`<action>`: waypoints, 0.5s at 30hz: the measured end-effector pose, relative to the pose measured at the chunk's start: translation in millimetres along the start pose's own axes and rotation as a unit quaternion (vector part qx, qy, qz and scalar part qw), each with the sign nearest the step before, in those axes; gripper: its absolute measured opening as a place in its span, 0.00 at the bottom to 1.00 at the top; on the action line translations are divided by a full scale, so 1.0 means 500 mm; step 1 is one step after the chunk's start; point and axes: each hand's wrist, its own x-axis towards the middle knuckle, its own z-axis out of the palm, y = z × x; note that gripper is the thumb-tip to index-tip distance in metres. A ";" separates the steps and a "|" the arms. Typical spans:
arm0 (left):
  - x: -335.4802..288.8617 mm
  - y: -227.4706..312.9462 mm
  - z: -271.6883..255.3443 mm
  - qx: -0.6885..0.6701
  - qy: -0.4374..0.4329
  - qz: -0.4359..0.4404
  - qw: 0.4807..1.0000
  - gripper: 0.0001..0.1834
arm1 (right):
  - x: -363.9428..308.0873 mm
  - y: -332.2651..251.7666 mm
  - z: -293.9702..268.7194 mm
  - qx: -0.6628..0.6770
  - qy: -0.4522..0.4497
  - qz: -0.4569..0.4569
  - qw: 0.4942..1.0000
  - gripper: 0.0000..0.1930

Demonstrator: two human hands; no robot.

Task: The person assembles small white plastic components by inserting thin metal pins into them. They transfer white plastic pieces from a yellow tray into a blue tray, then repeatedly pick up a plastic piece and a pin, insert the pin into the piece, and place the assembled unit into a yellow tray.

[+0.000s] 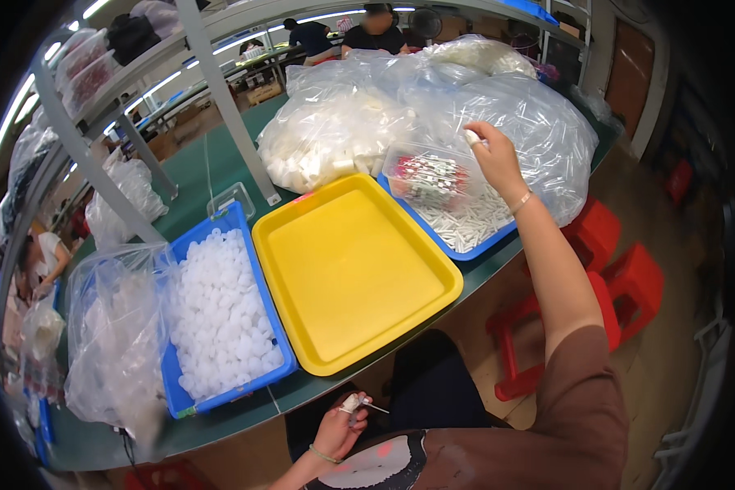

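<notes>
My left hand (pixel 339 433) is low in front of my lap, its fingers closed on a thin pale stick (pixel 375 406). White coverings wrap some of its fingertips. My right hand (pixel 496 155) is raised over the right side of the table, fingers curled together, with white on a fingertip; anything pinched there is too small to make out. Just left of and below it, a clear plastic box (pixel 427 178) holds small red and white parts. That box rests on a blue tray (pixel 468 255) full of slim white pieces (pixel 465 224).
A yellow tray (pixel 355 273) lies in the middle. Left of it, a blue tray (pixel 261 287) holds white translucent caps (pixel 220 314), beside a plastic bag (pixel 114 343). Large filled bags (pixel 335 122) line the back. Red stools (pixel 596 233) stand at right; a metal post (pixel 229 102) rises behind.
</notes>
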 end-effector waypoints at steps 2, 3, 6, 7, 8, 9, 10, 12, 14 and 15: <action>0.001 -0.005 -0.013 0.007 0.004 -0.005 1.000 0.10 | -0.056 -0.048 -0.022 -0.017 0.009 0.020 1.000 0.10; 0.000 -0.004 -0.013 0.009 -0.002 -0.010 1.000 0.10 | -0.088 -0.075 -0.041 -0.016 -0.003 0.066 0.998 0.09; 0.004 -0.006 -0.005 0.021 -0.015 -0.015 1.000 0.10 | -0.171 -0.109 -0.064 -0.038 -0.090 -0.006 0.995 0.07; 0.005 -0.006 -0.003 0.021 -0.018 -0.015 1.000 0.10 | -0.184 -0.115 -0.066 -0.041 -0.097 -0.036 0.994 0.07; 0.007 -0.005 -0.001 0.020 -0.021 -0.014 0.999 0.10 | -0.195 -0.122 -0.067 -0.043 -0.104 -0.067 0.991 0.06; 0.007 -0.006 0.001 0.021 -0.025 -0.014 0.999 0.10 | -0.203 -0.130 -0.068 -0.043 -0.110 -0.064 0.991 0.06; 0.003 -0.009 0.000 0.021 -0.024 -0.010 0.999 0.10 | -0.210 -0.140 -0.065 -0.043 -0.116 -0.061 0.990 0.06; -0.003 -0.011 -0.003 0.022 -0.025 0.000 0.999 0.10 | -0.221 -0.144 -0.062 -0.055 -0.118 -0.080 0.988 0.07; -0.003 -0.009 0.001 0.019 -0.021 0.000 1.000 0.10 | -0.233 -0.122 -0.049 -0.077 -0.108 -0.126 0.983 0.07; -0.006 -0.008 0.000 0.017 -0.017 0.000 1.000 0.10 | -0.235 -0.111 -0.042 -0.080 -0.097 -0.123 0.984 0.07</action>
